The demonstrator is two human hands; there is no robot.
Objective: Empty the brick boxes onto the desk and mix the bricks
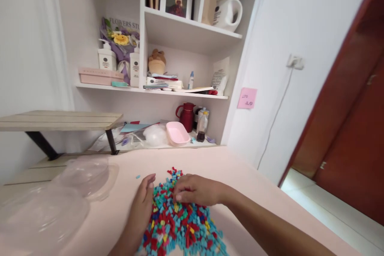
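Observation:
A spread heap of small plastic building pieces [174, 224], in light blue, red, yellow, green and dark blue, lies on the pale pink tabletop [246, 184]. Along the heap's left edge rests my left hand [143, 202], open, its fingers stretched forward and thumb raised. My right hand [195, 189] reaches in from the right over the upper part of the heap. Its fingers curl down among the pieces, thumb tip and forefinger close together. Whatever lies between those fingertips is too small or hidden to make out. One light blue piece [138, 177] sits apart, beyond my left fingertips.
Clear plastic containers [42, 216] stand on the left, near a slatted wooden riser [60, 120]. At the back are a pink plastic basket [177, 133], a dark red jug [187, 117] and a bottle of dark liquid [203, 127]. White shelves [192, 28] rise behind.

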